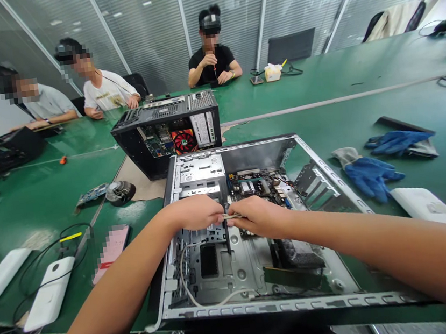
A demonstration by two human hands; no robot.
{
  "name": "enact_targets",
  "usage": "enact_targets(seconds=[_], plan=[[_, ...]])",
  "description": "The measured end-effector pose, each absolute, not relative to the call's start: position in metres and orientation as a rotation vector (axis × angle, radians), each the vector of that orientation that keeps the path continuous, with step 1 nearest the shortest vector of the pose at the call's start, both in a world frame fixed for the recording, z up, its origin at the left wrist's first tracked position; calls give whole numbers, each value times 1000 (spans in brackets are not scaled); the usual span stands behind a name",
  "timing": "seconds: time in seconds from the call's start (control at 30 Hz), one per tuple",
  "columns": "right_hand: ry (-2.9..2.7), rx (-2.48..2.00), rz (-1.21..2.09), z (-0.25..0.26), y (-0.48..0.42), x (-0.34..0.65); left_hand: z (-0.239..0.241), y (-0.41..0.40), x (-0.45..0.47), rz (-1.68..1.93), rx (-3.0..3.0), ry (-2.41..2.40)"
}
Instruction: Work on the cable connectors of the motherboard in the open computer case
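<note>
An opened computer case (265, 309) lies on its side in front of me. Over its drive cage, my left hand (202, 211) pinches one end of a short light grey cable (231, 216). My right hand (259, 214) grips the same cable just to the right, fingers closed. Behind my right hand is the motherboard (256, 187). A finned heat sink (301, 253) and a green memory stick (285, 277) lie in the lower right of the case. A pale cable (185, 280) curves along the case floor at left.
Behind stands a second open computer case (131, 151) with a red fan. Blue gloves (372, 173) and a white power bank (427, 207) lie right. At left are a pink phone (113, 248), a cooler (120, 192) and another white power bank (49, 294). Three people sit across the table.
</note>
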State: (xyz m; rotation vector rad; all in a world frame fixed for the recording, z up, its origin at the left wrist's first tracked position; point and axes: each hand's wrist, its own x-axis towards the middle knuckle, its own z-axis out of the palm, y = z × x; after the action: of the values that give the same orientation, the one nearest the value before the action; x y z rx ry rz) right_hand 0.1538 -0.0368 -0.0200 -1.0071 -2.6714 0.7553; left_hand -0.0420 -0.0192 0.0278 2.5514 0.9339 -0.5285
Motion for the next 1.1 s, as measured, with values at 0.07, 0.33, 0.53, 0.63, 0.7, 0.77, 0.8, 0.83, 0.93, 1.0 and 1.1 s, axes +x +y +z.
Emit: enact_targets(seconds=[0.07,0.33,0.53,0.63,0.7,0.77,0.8,0.83,0.93,1.0,1.1], plan=[[-2629,-989,744,-22,-36,155,28,-19,-42,-528,2535,940],[-2748,-960,531,-28,-37,153,29,-19,-42,-521,2537,934],[-2757,-971,538,-24,-39,152,27,-19,-43,-503,2567,899],[-2756,-993,555,-21,-39,152,26,-18,-43,-506,2559,909],[-2770,-999,547,-20,-39,153,26,-18,-43,-510,2552,914],[-2797,-989,528,-20,-39,154,26,-18,-42,-510,2534,912],[-2812,-981,517,-20,-40,154,26,-18,-42,-510,2528,911],[-2826,-974,507,-20,-40,154,26,-18,-42,-511,2525,910],[-2857,-966,483,-20,-40,154,26,-18,-42,-506,2532,911],[-2869,-971,465,-20,-40,154,25,-18,-42,-507,2534,906],[-2883,-985,446,-21,-40,154,24,-17,-43,-501,2544,891]])
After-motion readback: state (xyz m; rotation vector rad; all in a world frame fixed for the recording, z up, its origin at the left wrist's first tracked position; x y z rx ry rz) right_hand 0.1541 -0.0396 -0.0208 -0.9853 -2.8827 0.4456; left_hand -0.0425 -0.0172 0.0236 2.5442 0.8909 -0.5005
